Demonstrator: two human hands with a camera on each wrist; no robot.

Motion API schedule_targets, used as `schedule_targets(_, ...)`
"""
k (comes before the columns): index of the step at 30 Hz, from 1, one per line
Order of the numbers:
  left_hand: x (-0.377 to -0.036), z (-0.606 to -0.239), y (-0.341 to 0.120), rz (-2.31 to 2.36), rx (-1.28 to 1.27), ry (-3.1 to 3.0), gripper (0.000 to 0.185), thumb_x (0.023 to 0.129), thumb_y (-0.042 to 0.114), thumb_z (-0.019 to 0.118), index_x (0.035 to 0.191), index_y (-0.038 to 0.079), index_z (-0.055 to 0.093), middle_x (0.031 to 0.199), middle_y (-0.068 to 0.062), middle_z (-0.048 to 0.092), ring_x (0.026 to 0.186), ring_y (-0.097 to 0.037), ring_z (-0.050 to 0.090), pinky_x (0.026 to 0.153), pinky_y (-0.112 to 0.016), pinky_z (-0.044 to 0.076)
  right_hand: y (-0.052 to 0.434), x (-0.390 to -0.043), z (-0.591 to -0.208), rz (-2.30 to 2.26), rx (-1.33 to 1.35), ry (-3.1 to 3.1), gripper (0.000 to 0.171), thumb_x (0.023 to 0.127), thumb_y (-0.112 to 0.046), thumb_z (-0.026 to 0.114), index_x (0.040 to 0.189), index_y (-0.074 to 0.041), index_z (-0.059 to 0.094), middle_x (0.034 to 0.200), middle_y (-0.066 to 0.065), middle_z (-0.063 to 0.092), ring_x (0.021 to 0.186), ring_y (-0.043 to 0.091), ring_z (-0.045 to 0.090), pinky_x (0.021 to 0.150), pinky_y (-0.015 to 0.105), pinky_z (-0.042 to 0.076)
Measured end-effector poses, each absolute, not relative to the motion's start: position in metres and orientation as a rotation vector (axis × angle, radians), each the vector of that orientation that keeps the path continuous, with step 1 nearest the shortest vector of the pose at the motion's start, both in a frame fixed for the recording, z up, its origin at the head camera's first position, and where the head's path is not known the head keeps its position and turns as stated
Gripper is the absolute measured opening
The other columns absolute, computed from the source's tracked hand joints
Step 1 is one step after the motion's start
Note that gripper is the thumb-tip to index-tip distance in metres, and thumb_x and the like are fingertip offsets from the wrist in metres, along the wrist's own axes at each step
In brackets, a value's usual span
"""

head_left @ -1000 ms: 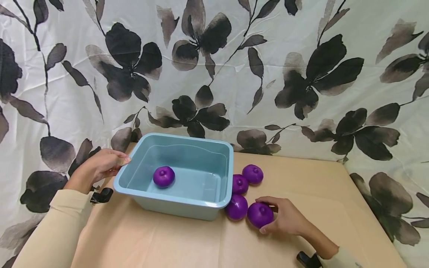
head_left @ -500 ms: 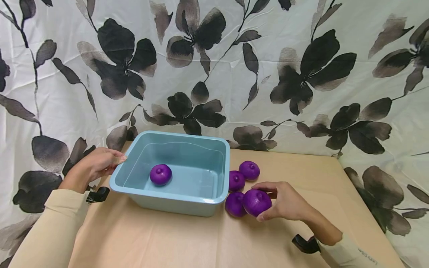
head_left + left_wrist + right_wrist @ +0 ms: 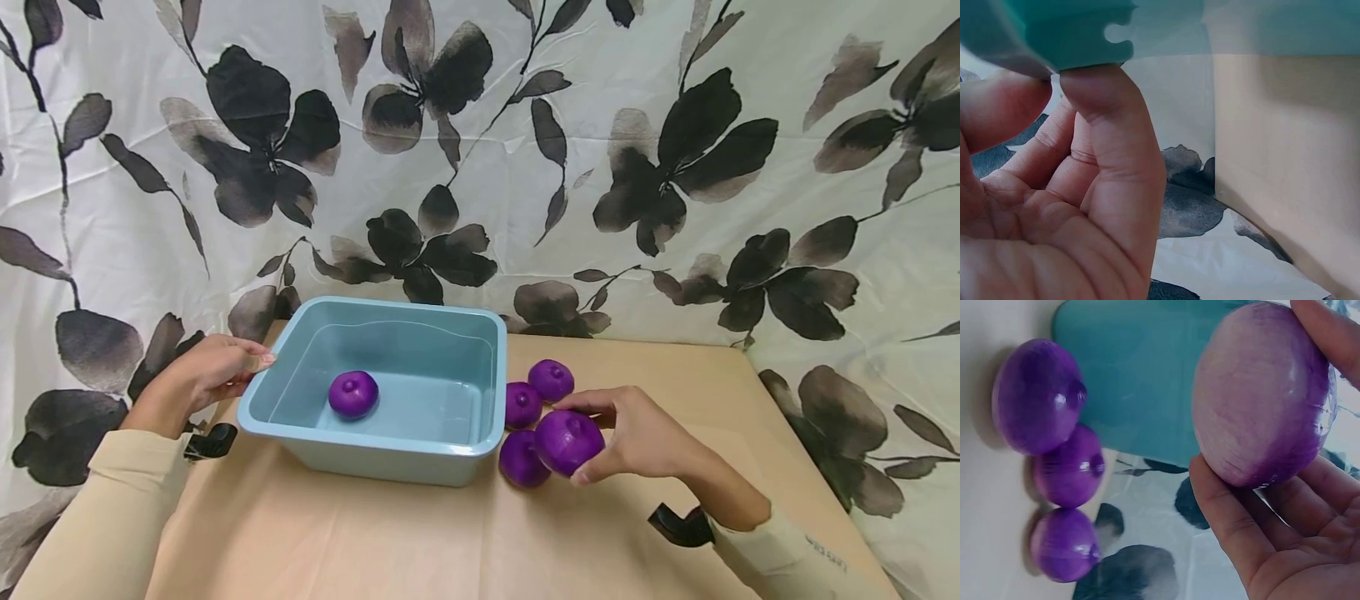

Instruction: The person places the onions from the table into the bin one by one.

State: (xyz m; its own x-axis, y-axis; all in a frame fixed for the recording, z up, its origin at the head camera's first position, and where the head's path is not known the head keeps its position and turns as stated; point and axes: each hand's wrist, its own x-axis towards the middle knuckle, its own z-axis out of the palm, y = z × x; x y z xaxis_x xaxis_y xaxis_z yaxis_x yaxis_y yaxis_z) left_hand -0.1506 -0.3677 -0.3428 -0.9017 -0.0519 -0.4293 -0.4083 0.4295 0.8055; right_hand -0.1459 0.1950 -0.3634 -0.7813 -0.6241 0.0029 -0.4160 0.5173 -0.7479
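One big blue tub sits on the tan surface, with a purple onion inside. The left hand pinches the tub's rim at 9 o'clock. Three onions lie at the tub's 3 o'clock side. The right hand curls around a fourth onion, now lifted off the surface, so it looks ready to go in.

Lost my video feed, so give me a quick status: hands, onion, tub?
Right hand grips one purple onion, lifted beside the blue tub. Left hand pinches the tub's rim. Three onions on the table, one in the tub. Nothing in the way.
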Motion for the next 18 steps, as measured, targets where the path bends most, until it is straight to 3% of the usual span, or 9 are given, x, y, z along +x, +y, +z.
schedule_targets(9, -0.15, -0.342, -0.368, 1.488, -0.391, 2.339, 0.041, 0.105, 0.015, 0.059, 0.137, -0.01, 0.055, 0.081, 0.009, 0.067, 0.075, -0.004, 0.065, 0.072, -0.025, 0.06, 0.18, -0.148, -0.341, -1.165, -0.938, 2.449, 0.077, 0.059, -0.028, 0.102, 0.128, -0.012, 0.072, 0.127, 0.014, 0.073, 0.104, 0.021, 0.073, 0.088, 0.026, 0.06)
schedule_targets(18, -0.149, -0.342, -0.368, 1.52, -0.408, 2.326, 0.041, 0.104, 0.015, 0.061, 0.137, -0.01, 0.055, 0.082, 0.009, 0.068, 0.075, -0.005, 0.065, 0.072, -0.024, 0.06, 0.155, -0.153, -0.324, -1.143, -0.991, 2.431, 0.078, 0.058, -0.035, 0.102, 0.128, -0.016, 0.073, 0.126, 0.006, 0.073, 0.108, 0.02, 0.072, 0.092, 0.028, 0.059)
